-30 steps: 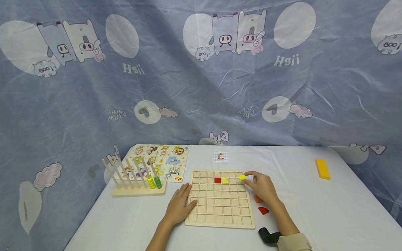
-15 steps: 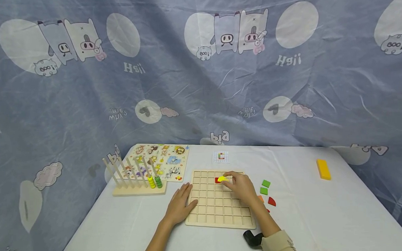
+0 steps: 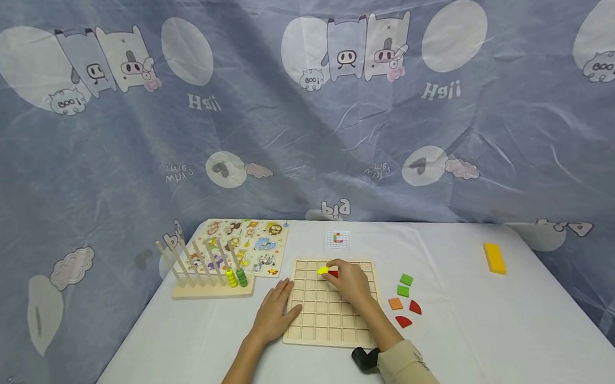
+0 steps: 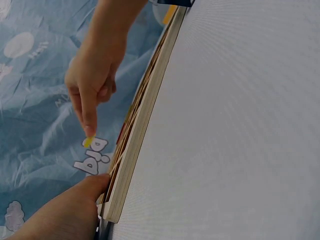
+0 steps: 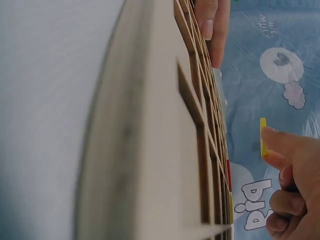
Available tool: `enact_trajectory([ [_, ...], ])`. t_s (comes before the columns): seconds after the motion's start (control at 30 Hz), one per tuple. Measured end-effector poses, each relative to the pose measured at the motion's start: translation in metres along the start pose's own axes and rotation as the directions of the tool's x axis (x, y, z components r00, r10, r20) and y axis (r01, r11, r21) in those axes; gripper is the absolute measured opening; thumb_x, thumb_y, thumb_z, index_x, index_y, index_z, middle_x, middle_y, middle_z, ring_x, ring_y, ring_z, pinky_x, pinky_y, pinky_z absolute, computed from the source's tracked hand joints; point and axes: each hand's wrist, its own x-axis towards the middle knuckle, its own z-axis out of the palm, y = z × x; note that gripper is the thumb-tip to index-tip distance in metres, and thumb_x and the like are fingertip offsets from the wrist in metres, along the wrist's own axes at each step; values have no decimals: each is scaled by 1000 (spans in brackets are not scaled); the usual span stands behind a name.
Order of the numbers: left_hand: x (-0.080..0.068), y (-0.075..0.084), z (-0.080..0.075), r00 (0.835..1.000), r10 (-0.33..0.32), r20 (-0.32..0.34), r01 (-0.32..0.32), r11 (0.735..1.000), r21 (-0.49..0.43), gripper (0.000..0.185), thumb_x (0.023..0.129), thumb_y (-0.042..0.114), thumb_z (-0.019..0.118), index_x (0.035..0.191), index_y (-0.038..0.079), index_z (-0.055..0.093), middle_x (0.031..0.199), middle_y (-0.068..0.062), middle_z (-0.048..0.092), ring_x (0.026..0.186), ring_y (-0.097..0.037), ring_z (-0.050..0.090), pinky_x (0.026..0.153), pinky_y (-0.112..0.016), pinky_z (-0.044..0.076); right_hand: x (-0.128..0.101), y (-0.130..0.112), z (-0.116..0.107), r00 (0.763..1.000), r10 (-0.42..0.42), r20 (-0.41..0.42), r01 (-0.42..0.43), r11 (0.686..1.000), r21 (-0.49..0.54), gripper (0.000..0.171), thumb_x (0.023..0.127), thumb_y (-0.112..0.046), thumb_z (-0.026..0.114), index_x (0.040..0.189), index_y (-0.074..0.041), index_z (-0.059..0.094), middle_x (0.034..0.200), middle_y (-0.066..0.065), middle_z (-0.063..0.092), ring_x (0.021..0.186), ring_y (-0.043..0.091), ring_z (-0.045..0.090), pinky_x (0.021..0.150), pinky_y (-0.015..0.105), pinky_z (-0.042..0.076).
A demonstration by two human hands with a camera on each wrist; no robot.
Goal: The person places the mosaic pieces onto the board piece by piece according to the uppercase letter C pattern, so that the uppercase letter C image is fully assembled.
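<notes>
My right hand (image 3: 352, 281) pinches a small yellow tile (image 3: 322, 270) between thumb and finger, over the upper part of a wooden grid board (image 3: 322, 321). In the right wrist view the yellow tile (image 5: 263, 137) is held edge-on, raised off the board. A red square tile (image 3: 333, 274) sits in a cell just beside the fingertips. The other yellow tile on the board is hidden behind the right hand in the head view. My left hand (image 3: 274, 314) rests with straight fingers on the board's left edge, thumb lying over the rim.
Right of the board lie two green tiles (image 3: 403, 291), an orange tile (image 3: 395, 304) and two red quarter-round tiles (image 3: 403, 321). A small pattern card (image 3: 338, 239) lies behind the board. At the left stand a bead rack (image 3: 214, 291) and an animal puzzle (image 3: 263, 247). A yellow block (image 3: 495, 258) lies far right.
My right hand has carried the yellow tile leftward across the board, past the red square. The loose tiles on the right have come into view. My left hand has stayed put.
</notes>
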Motion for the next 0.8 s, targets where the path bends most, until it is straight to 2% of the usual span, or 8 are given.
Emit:
enact_trajectory([
  [0.13,0,0,0,1000,-13,8,13,1000,5,67,91,46,50,141,4,35,147,-12,31,137,-24,23,112,-41,15,3,1,7,999,30,26,-29,999,-15,34,78,-33,73,102,-9,69,49,-5,45,41,6,31,34,18,25],
  [0.23,-1,0,1,1000,-8,4,8,1000,1,66,91,45,50,141,4,36,146,-12,31,136,-24,23,112,-42,15,3,3,11,997,62,39,-61,998,-20,34,77,-32,75,102,-9,70,62,0,59,44,9,39,36,20,31],
  [0.33,-1,-1,1,1000,-3,3,3,1000,3,67,92,46,50,141,4,36,146,-13,31,136,-25,24,111,-43,16,3,5,14,995,84,45,-83,996,-26,32,76,-31,76,101,-10,70,75,5,67,50,12,47,39,23,37],
  [0.53,0,-1,1,1000,2,-2,-2,1000,3,67,91,46,50,141,4,35,146,-14,32,136,-26,24,111,-44,16,3,9,18,993,105,51,-103,994,-40,32,76,-30,76,100,-11,70,86,8,69,62,14,56,47,26,44],
  [0.8,0,-1,1,1000,10,-10,-10,1000,1,66,91,45,50,141,3,36,146,-14,33,135,-27,26,111,-45,17,5,13,22,993,103,55,-100,994,-42,30,76,-31,76,100,-13,71,86,7,69,59,12,54,47,23,42],
])
